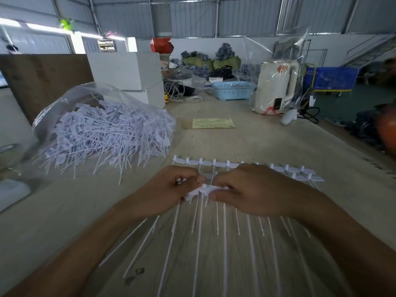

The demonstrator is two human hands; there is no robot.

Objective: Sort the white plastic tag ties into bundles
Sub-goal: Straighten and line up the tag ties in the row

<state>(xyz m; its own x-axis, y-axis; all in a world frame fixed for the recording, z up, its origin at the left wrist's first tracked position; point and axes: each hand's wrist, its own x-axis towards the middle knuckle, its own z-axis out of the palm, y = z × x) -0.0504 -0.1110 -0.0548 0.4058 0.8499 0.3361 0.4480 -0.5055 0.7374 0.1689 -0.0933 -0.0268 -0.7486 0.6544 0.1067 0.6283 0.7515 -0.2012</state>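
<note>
A big heap of loose white tag ties (107,133) spills from a clear plastic bag on the left of the wooden table (64,211). Several more ties lie side by side in a row (227,165), heads away from me, tails running toward me. My left hand (169,189) and my right hand (255,189) meet over the row's middle. Between them they pinch the heads of a small bunch of ties (202,190), whose thin tails hang down toward me. The hands hide part of the row.
A yellow-green paper slip (211,123) lies mid-table. Farther back stand white boxes (126,71), a light blue basket (232,90), a white kettle in plastic wrap (276,86) and tangled cables. A brown board (42,80) leans at the far left.
</note>
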